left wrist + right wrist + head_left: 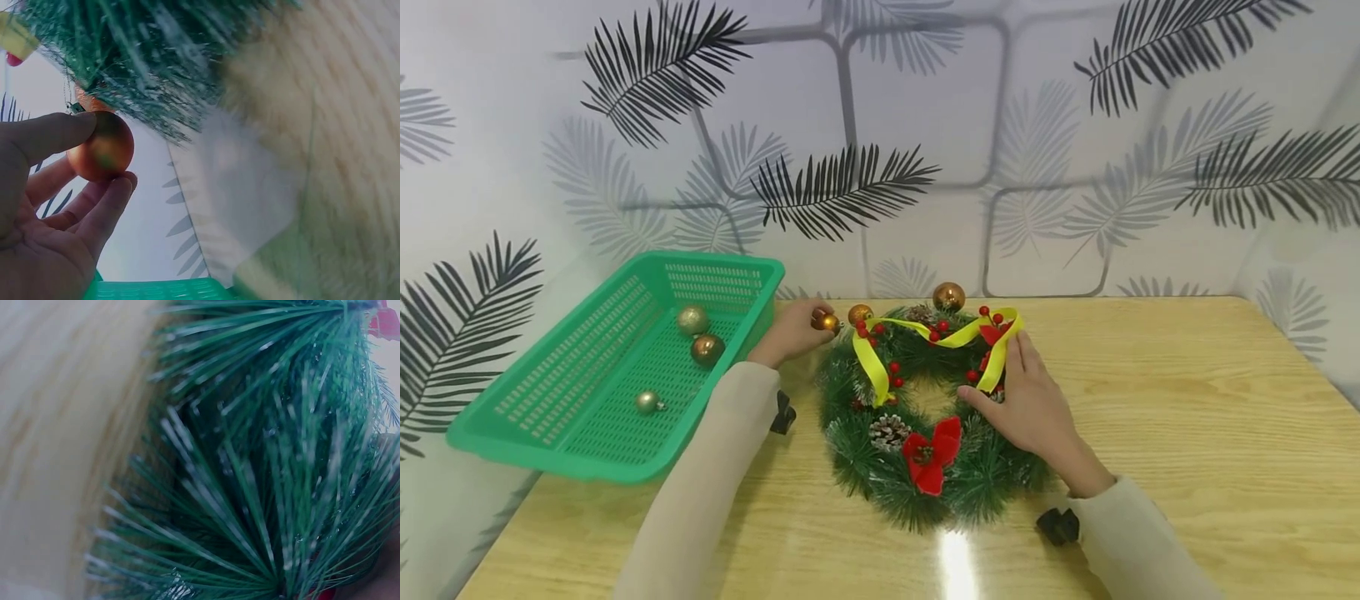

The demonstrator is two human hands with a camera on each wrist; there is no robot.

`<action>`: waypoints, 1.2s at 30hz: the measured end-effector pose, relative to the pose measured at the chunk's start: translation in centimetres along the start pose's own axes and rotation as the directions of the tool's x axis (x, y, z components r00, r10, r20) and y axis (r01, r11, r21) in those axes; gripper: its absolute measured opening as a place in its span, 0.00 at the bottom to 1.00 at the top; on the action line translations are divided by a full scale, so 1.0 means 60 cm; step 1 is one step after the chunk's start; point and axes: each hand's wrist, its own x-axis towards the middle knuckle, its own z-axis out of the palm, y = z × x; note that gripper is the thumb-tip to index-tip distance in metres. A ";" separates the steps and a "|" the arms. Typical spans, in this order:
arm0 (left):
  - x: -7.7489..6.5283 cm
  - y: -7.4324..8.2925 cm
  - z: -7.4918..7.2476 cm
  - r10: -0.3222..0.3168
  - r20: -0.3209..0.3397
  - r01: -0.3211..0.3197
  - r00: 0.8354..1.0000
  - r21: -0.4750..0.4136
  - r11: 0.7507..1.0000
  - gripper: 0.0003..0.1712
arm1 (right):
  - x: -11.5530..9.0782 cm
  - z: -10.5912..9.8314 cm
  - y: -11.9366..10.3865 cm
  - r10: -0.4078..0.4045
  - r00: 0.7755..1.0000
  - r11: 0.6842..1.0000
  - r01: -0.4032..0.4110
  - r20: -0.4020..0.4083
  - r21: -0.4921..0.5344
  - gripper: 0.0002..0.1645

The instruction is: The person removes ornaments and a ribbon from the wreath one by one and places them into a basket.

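Note:
Between thumb and fingers my left hand (795,330) pinches a shiny copper-orange bauble (103,147), its metal cap and string showing in the left wrist view. It is held just left of a green wreath (857,450) lying on the table. My right hand (1033,404) rests on the wreath's right side with fingers extended, beside a yellow ribbon (870,367) draped over the upper half. The wreath carries a red flower (931,457), a pine cone (890,433) and several red berries. A glittery orange bauble (860,314) and a larger copper bauble (949,297) sit at its top.
A green plastic basket (673,462) stands at the left. Inside are a gold glitter bauble (692,320), a copper bauble (707,350) and a small pale gold bauble (647,402). The wooden table (1180,400) meets a leaf-patterned wall (917,225) at the back.

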 end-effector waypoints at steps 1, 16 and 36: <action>-0.001 0.002 -0.002 0.006 -0.004 -0.006 1.000 0.004 1.000 0.21 | 0.000 0.000 0.000 -0.001 1.000 1.000 0.001 0.000 -0.002 0.62; -0.007 0.018 -0.036 0.046 -0.082 -0.045 0.996 0.019 0.999 0.19 | 0.001 -0.002 0.000 -0.007 1.000 1.000 0.007 -0.003 0.001 0.62; -0.033 0.027 -0.091 0.002 -0.095 0.001 0.995 0.033 0.999 0.21 | 0.001 0.000 -0.001 -0.016 1.000 1.000 0.016 0.001 0.003 0.63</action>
